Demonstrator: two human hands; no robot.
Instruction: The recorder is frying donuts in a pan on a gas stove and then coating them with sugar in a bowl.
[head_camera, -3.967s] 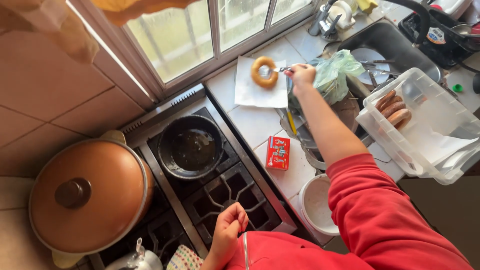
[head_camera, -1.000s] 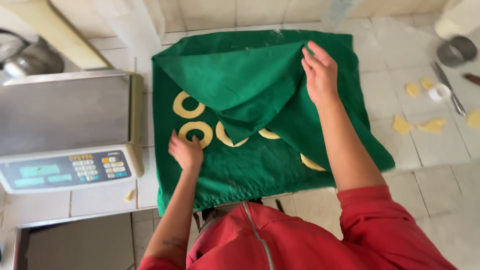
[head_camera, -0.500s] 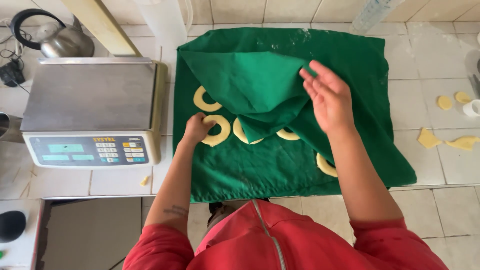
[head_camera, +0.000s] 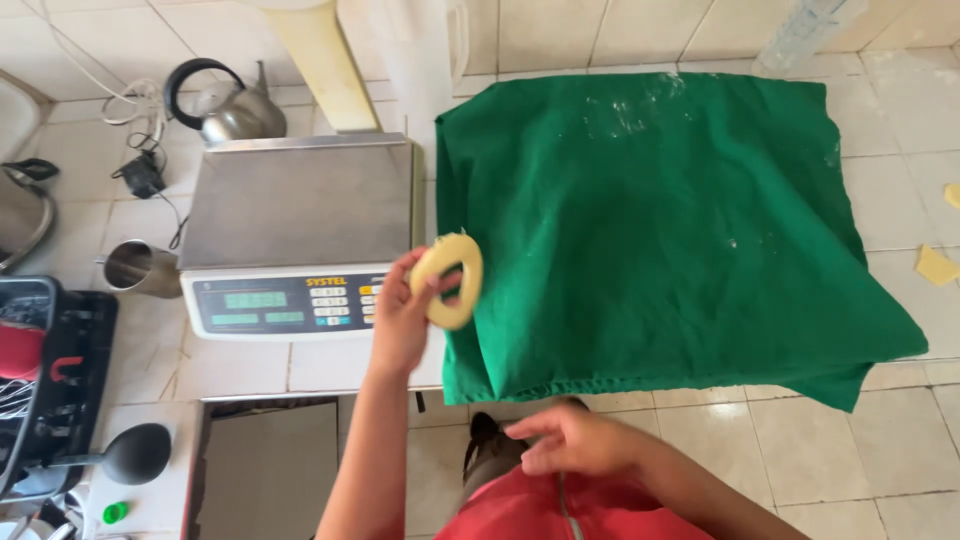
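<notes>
White-tiled surface (head_camera: 330, 365), seen from above. One green cloth (head_camera: 660, 230) spread flat at 1 o'clock, dusted with flour near its far edge, near edge drooping just over the surface's front lip. One digital scale (head_camera: 295, 235) at 10 o'clock, right side just beside the cloth's left edge, narrow strip of tile between. One kettle (head_camera: 225, 105) behind the scale at 11 o'clock; one steel cup (head_camera: 140, 268) lying at 9 o'clock; one black ladle (head_camera: 125, 455) at 8 o'clock. Two yellowish dough scraps at 3 o'clock, the nearer one (head_camera: 935, 265) well apart from the cloth.

One dough ring (head_camera: 448, 280) held up in the left hand (head_camera: 405, 320), over the gap between scale and cloth; fingers (head_camera: 440, 288) hooked through the hole, thumb pressing on the rim. Right hand (head_camera: 570, 440) at 6 o'clock, below the surface's front edge, fingers loosely spread, holding nothing. Bare tile at 2 to 4 o'clock, right of the cloth.
</notes>
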